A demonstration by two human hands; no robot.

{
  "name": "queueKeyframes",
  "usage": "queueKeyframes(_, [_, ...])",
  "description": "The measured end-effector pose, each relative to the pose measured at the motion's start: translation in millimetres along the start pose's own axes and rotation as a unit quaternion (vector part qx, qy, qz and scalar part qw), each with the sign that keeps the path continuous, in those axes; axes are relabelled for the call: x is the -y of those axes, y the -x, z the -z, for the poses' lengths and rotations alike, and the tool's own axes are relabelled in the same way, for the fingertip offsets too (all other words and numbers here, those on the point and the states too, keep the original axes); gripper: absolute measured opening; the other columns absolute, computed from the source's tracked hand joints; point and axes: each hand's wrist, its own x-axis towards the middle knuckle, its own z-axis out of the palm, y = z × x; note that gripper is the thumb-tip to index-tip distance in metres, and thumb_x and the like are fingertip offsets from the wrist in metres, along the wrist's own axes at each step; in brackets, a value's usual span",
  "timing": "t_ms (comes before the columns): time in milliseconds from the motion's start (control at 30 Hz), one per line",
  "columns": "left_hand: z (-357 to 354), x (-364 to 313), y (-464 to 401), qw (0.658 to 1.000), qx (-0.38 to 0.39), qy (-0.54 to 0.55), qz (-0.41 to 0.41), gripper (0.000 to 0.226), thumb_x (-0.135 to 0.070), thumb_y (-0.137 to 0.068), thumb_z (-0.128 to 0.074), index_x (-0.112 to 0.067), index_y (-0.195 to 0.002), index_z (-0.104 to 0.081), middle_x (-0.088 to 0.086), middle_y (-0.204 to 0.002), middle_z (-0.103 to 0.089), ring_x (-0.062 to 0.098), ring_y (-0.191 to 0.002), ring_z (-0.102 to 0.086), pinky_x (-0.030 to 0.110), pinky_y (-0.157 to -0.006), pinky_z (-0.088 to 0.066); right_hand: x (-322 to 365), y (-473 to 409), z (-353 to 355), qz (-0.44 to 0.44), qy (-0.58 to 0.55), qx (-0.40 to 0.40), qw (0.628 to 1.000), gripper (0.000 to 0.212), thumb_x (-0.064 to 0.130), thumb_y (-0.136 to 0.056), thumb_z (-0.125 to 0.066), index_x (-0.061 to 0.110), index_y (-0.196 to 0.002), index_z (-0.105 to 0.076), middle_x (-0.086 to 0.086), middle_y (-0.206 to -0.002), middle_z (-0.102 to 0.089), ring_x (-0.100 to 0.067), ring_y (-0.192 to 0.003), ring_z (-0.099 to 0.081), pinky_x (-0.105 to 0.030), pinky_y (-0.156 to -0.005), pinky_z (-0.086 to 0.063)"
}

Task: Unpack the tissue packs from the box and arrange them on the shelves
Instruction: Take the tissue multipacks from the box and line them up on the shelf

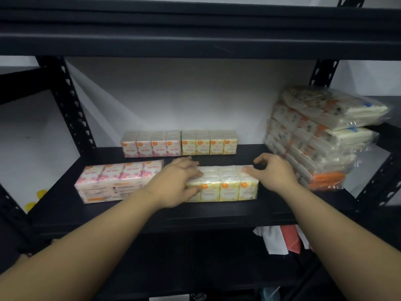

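Black metal shelving fills the frame against a white wall, and the middle shelf (217, 211) is the working surface. At centre frame a yellow tissue pack (225, 187) lies on that shelf with both hands on it. The left hand (180, 183) grips its left end, fingers spread over the top and thumb down the front face. The right hand (273, 174) touches the top right corner with loosely curled fingers, not clearly closed round it. Left of centre lies a pink tissue pack (117, 183); a back row of packs (180, 143) stands against the wall, and a stack of bagged tissues (321, 135) sits at right. The box is not in view. Judging by this, the step in hand is placing and squaring this pack. Next it likely needs sliding into line beside the pink one, then letting go.
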Motion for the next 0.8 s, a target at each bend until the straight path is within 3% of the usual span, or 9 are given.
queueKeyframes(133, [7,8,10,1.0,0.022,-0.004,0.021,0.059,-0.051,-0.099,-0.062,-0.04,-0.155,-0.045,-0.006,-0.167,-0.033,0.017,-0.156,-0.022,0.039,-0.126,-0.02,6,2,-2,0.003,0.0,-0.006,1.0,0.046,0.051,-0.084,-0.079,0.022,-0.119,-0.069,0.001,-0.117,-0.069,-0.018,-0.105,-0.062,-0.034,-0.082,-0.051])
queueKeyframes(233, [20,19,21,0.999,0.021,-0.014,0.045,0.065,-0.059,-0.097,-0.061,-0.04,-0.156,-0.042,-0.005,-0.165,-0.035,0.019,-0.153,-0.029,0.041,-0.125,-0.024,23,15,-14,0.075,0.052,-0.033,0.995,0.05,0.055,-0.087,-0.069,0.025,-0.128,-0.067,0.0,-0.125,-0.066,-0.024,-0.119,-0.057,-0.045,-0.096,-0.052])
queueKeyframes(300, [29,32,27,0.997,0.023,-0.025,0.065,0.074,-0.071,-0.091,-0.059,-0.04,-0.155,-0.041,-0.004,-0.163,-0.038,0.02,-0.151,-0.033,0.048,-0.125,-0.026,44,29,-25,0.142,0.08,-0.001,0.987,0.053,0.058,-0.09,-0.064,0.029,-0.134,-0.064,0.004,-0.129,-0.061,-0.023,-0.124,-0.05,-0.044,-0.101,-0.046])
queueKeyframes(400, [35,60,33,0.988,0.038,-0.081,0.125,0.096,-0.091,-0.078,-0.047,-0.039,-0.159,-0.032,-0.003,-0.166,-0.034,0.023,-0.154,-0.028,0.061,-0.127,-0.008,66,40,-47,0.206,0.103,0.059,0.971,0.067,0.071,-0.086,-0.062,0.033,-0.141,-0.057,0.007,-0.135,-0.055,-0.019,-0.125,-0.045,-0.042,-0.105,-0.041])
queueKeyframes(500, [29,80,40,0.975,0.055,-0.125,0.178,0.098,-0.088,-0.081,-0.048,-0.041,-0.162,-0.018,-0.002,-0.17,-0.026,0.027,-0.157,-0.022,0.067,-0.123,0.004,71,36,-64,0.217,0.148,0.069,0.962,0.088,0.081,-0.073,-0.066,0.037,-0.147,-0.048,0.007,-0.138,-0.048,-0.019,-0.126,-0.041,-0.042,-0.11,-0.036])
queueKeyframes(667, [13,84,43,0.973,0.014,-0.157,0.169,0.091,-0.083,-0.082,-0.048,-0.042,-0.159,-0.021,-0.003,-0.157,-0.045,0.024,-0.145,-0.04,0.054,-0.127,-0.018,68,1,-77,0.23,0.169,0.05,0.957,0.085,0.076,-0.073,-0.072,0.04,-0.146,-0.047,0.004,-0.139,-0.049,-0.021,-0.127,-0.041,-0.042,-0.109,-0.035])
queueKeyframes(800, [8,90,44,0.974,-0.004,-0.153,0.165,0.092,-0.085,-0.08,-0.044,-0.042,-0.158,-0.024,-0.003,-0.151,-0.049,0.023,-0.14,-0.045,0.052,-0.125,-0.023,76,-39,-90,0.22,0.194,0.046,0.955,0.086,0.074,-0.077,-0.071,0.039,-0.151,-0.044,-0.001,-0.142,-0.049,-0.026,-0.13,-0.041,-0.045,-0.111,-0.032])
